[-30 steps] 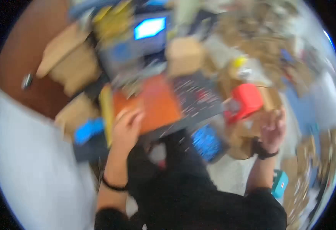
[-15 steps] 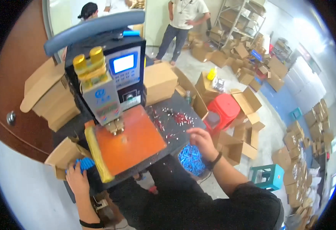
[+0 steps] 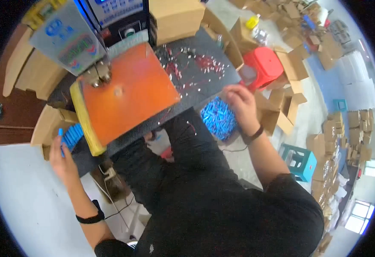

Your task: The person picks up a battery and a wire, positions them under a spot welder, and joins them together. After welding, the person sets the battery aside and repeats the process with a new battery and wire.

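My left hand [image 3: 62,165] is closed around a blue battery cell [image 3: 60,136], which stands up between the fingers. Right beside it, more blue battery cells [image 3: 73,136] lie in a row at a small open cardboard box [image 3: 41,130]. On the other side, my right hand [image 3: 244,109] hovers past the table edge with curled fingers. Whatever they hold, if anything, is hidden. A round container below and left of it is full of blue cells [image 3: 216,122]. Between the hands lies an orange pad [image 3: 131,96] with a yellow edge, under the metal tips of a spot-welding machine [image 3: 67,43].
Short red wires with white ends [image 3: 208,64] are scattered on the black table [image 3: 196,94]. Near its right end is a red plastic stool [image 3: 264,66]. A teal stool [image 3: 300,162] and many cardboard boxes [image 3: 286,107] stand on the floor.
My left hand has lifted away from the row of cells and now has one in its fingers. My right hand stays near the container. The view has tilted downward.
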Demonstrator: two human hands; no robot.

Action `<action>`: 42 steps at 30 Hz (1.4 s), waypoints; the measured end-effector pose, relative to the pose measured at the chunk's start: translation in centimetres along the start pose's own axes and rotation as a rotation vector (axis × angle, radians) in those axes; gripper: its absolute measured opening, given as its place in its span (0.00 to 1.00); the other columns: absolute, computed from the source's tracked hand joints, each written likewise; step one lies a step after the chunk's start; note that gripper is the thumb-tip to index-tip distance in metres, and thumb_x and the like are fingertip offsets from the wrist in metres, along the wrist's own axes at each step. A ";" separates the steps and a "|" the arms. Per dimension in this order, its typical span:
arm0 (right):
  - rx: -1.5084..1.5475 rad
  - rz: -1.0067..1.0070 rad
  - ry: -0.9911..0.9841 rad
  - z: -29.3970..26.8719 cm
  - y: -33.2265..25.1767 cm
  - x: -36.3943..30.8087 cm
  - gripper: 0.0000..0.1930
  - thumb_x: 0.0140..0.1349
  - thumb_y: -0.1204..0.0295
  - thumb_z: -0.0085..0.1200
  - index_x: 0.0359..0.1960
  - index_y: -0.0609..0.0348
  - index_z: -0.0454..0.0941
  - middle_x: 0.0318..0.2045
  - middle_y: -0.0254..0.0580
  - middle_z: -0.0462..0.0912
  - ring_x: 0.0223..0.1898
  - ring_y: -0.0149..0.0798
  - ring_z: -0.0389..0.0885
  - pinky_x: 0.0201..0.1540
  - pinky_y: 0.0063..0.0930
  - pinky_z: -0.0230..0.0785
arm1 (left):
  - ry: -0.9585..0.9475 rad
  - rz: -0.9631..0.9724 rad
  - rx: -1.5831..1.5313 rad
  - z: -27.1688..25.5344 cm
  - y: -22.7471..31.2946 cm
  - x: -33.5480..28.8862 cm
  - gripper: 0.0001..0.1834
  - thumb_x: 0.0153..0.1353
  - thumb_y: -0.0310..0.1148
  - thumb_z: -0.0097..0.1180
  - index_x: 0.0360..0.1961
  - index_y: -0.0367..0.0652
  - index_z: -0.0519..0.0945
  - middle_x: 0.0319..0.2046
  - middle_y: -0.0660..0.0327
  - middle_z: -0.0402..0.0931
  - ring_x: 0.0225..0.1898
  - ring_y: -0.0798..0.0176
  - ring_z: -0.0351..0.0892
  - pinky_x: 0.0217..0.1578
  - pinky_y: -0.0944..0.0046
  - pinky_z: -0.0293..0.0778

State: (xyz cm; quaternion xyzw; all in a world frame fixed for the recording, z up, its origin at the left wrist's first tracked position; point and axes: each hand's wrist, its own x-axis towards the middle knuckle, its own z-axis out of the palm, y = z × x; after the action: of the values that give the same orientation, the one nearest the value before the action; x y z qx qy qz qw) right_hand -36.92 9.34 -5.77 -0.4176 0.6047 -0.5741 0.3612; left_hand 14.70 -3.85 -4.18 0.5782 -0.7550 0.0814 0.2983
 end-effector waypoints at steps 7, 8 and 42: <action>-0.659 -0.296 -0.077 3.7 3.9 6.4 0.08 0.62 0.73 0.54 0.40 0.62 0.78 0.34 0.40 0.77 0.36 0.38 0.78 0.42 0.30 0.71 | -0.259 0.080 -0.181 -1.2 13.1 2.2 0.13 0.59 0.23 0.55 0.47 0.38 0.79 0.45 0.53 0.79 0.45 0.51 0.77 0.49 0.57 0.72; -0.661 -0.296 -0.077 3.8 4.2 6.9 0.08 0.62 0.73 0.54 0.40 0.62 0.78 0.34 0.40 0.77 0.36 0.38 0.78 0.42 0.30 0.71 | -0.353 0.262 -0.063 -1.0 14.5 2.9 0.14 0.58 0.23 0.56 0.47 0.39 0.80 0.44 0.55 0.78 0.44 0.52 0.77 0.47 0.59 0.72; -1.413 -0.198 -0.098 1.4 4.9 12.0 0.11 0.60 0.63 0.55 0.39 0.54 0.79 0.37 0.47 0.79 0.44 0.52 0.79 0.45 0.44 0.72 | -0.169 -0.033 -0.541 4.4 17.1 3.1 0.16 0.58 0.21 0.59 0.49 0.37 0.78 0.44 0.57 0.76 0.40 0.64 0.77 0.42 0.67 0.74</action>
State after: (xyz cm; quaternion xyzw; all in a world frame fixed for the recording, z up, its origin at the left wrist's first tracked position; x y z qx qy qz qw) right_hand -40.72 -2.29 -10.23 -0.6297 0.7745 -0.0557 -0.0228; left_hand -3.08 -3.01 -2.26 0.4944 -0.7621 -0.1764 0.3789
